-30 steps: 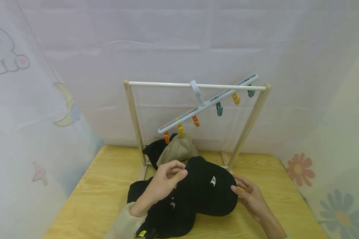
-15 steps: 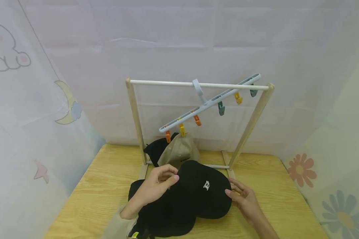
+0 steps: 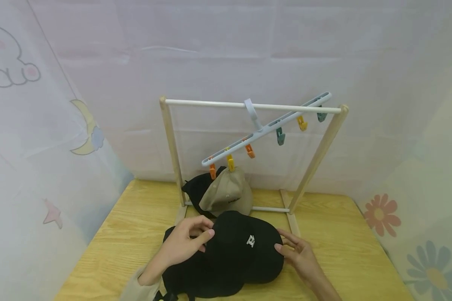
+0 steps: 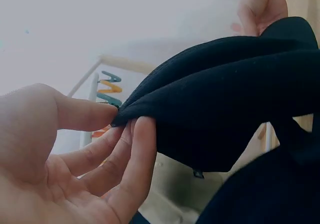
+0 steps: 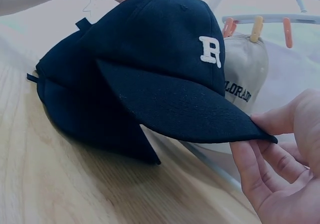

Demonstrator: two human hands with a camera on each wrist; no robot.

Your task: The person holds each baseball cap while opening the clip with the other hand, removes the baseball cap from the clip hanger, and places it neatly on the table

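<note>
Black cloth first: the cap [image 3: 245, 246] with the white R sits lower and closer to the person than a second ago, now nearly down on the second black cap [image 3: 196, 276] on the table [image 3: 342, 251]. That reads as lowering, not lifting toward the rack [image 3: 252, 106]. The left hand [image 3: 184, 244] pinches the cap's back edge between thumb and fingers; the right hand [image 3: 297, 257] pinches the brim tip, a light, narrow grip.

1. On worktop [image 3: 342, 251]: rack [image 3: 169, 146] at back, stacked caps [image 3: 226, 259] in front.
2. On rack's rail: hanger [image 3: 267, 127], tilted, low end left.
3. Clipped at low end: two caps [image 3: 226, 192], behind the stack.
4. Beside top cap [image 3: 245, 246]: left hand [image 3: 186, 244] left, right hand [image 3: 299, 257] right.
</note>
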